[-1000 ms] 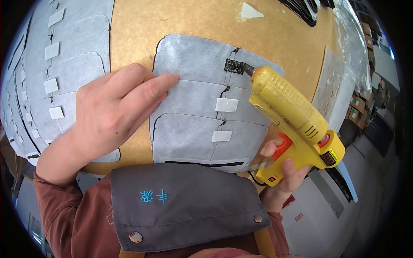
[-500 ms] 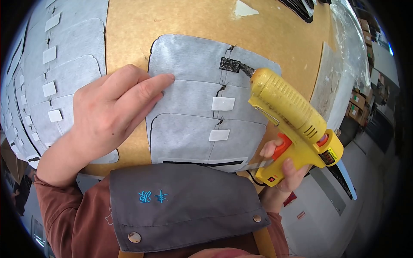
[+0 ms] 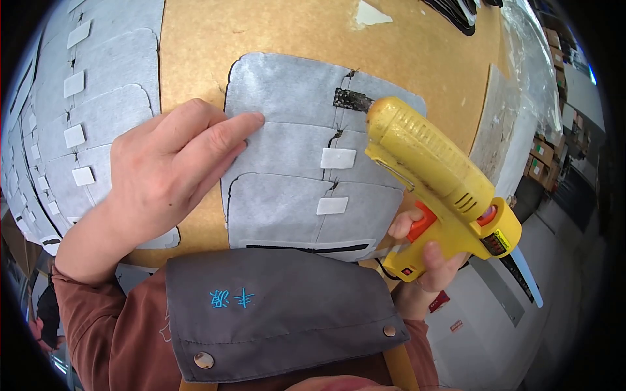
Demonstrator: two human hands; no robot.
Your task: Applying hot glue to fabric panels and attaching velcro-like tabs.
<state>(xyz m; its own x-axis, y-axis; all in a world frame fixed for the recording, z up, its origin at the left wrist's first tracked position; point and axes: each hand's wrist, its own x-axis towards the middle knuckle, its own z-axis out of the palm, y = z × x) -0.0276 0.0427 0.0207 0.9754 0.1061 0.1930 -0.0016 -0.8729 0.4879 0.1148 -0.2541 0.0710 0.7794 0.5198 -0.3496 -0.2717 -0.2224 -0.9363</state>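
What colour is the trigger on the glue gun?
Orange, on the yellow glue gun; the trigger shows best in the head view.

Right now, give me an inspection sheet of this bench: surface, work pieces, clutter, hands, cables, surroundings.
Surface: brown board table.
Job's things: overlapped grey felt pieces with white tabs; yellow glue gun, nozzle near a black patch.
Clutter: more grey felt rows at left; black items at top edge.
Hands: left hand flat on felt edge; right hand grips the gun.
Cables: nothing seen.
Surroundings: cardboard boxes on the floor at right.
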